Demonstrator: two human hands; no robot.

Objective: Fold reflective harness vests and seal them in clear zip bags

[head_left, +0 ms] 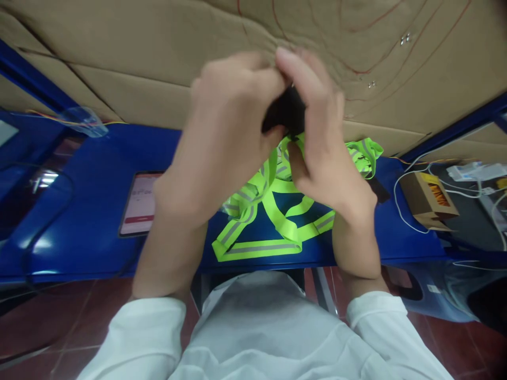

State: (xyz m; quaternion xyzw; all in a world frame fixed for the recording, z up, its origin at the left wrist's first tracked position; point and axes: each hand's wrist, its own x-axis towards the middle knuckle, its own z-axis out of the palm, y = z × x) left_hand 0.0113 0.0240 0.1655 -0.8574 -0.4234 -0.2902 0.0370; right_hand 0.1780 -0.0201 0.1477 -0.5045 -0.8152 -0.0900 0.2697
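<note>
Both hands are raised close together over the blue table, gripping a black piece (pixel 291 111) whose kind is blurred and partly covered by the fingers. My left hand (pixel 233 116) curls round its left side. On the other side, my right hand (pixel 322 132) has its thumb and fingers closed on it. From just below the black piece hangs a neon-yellow reflective strap (pixel 272 169) with a grey stripe. More of this strapping (pixel 259 248) lies looped on the table beneath my hands, beside clear plastic wrapping (pixel 247 192).
A phone or tablet (pixel 138 203) with a lit screen lies on the blue table (pixel 95 163) to the left. Further left is a clear plastic cup (pixel 89 121). At right stand an open cardboard box (pixel 430 200) and white cables (pixel 398 195). Cardboard (pixel 138 42) forms the back wall.
</note>
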